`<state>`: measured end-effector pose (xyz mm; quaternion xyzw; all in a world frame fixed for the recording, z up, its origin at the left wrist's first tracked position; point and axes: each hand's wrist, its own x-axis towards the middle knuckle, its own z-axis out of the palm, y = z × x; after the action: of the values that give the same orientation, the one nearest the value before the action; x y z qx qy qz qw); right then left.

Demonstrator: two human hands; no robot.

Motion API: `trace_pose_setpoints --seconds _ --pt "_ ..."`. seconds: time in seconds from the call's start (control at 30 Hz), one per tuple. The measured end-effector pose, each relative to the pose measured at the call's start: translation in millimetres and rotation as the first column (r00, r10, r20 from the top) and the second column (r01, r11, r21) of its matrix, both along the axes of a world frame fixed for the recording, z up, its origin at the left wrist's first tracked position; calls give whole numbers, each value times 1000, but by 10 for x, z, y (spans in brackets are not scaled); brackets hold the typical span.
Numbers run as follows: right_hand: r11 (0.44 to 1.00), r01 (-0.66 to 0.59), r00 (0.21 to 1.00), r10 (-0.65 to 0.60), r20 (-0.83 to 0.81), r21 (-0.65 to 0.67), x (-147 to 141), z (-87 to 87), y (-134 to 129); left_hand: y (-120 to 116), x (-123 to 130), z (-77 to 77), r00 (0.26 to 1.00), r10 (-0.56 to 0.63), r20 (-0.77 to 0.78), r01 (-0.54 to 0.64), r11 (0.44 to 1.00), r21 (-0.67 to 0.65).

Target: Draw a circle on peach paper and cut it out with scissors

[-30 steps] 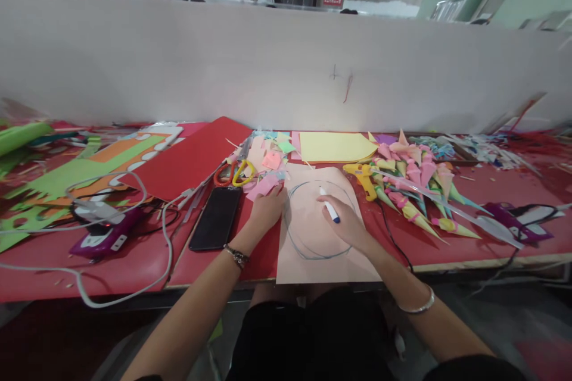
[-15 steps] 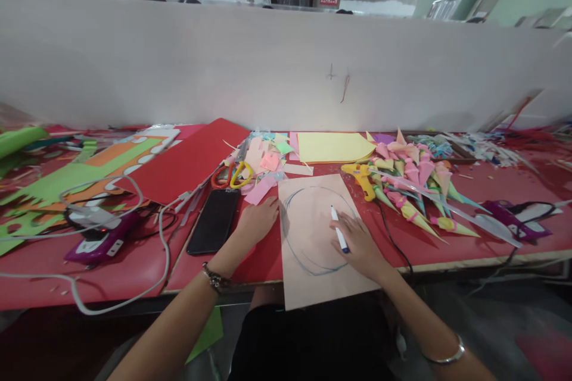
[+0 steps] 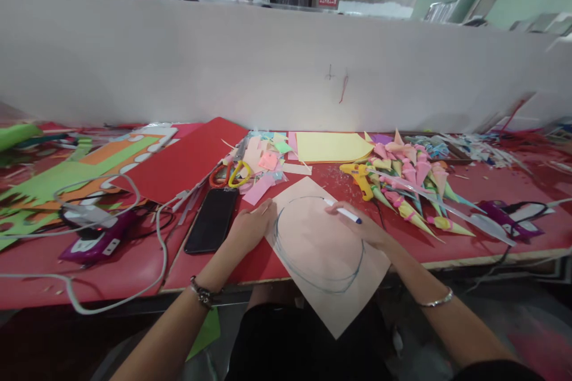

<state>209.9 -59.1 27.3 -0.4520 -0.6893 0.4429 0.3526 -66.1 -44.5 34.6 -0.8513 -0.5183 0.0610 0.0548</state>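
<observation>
A pale pink sheet of paper (image 3: pixel 317 244) lies turned cornerwise at the table's front, its lower corner hanging over the edge above my lap. Loose dark pen lines form a large round outline on it. At the sheet's left corner, the fingers of my left hand (image 3: pixel 252 229) are closed on the paper edge. My right hand (image 3: pixel 360 226) grips a white marker (image 3: pixel 342 210) with a dark blue end. The marker's tip points left, near the top of the outline; whether it touches the paper I cannot tell.
Left of the sheet are a black phone (image 3: pixel 211 220), scissors (image 3: pixel 239 174) and a purple power strip (image 3: pixel 96 238) with white cable. A yellow glue gun (image 3: pixel 358 178) and several paper cones (image 3: pixel 415 175) lie right. Yellow paper (image 3: pixel 333 147) sits before a white partition (image 3: pixel 277 65).
The sheet has turned from nearly straight to cornerwise. My left hand has shifted slightly left and down, and the marker now lies flatter in my right hand.
</observation>
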Motion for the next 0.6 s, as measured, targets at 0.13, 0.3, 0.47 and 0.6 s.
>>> trace_pose_setpoints --seconds 0.13,0.3,0.47,0.6 --pt "983 181 965 -178 -190 -2 -83 6 244 -164 12 9 998 58 -16 -58 998 0" --pt "933 335 930 -304 -208 134 -138 209 364 -365 135 -6 986 162 -36 -161 987 28" --pt "881 402 916 -384 -119 251 -148 326 340 -472 211 45 968 244 -63 -244 970 18" --pt "880 425 904 -399 -156 212 -137 260 331 -499 217 133 960 276 -49 -275 961 14"
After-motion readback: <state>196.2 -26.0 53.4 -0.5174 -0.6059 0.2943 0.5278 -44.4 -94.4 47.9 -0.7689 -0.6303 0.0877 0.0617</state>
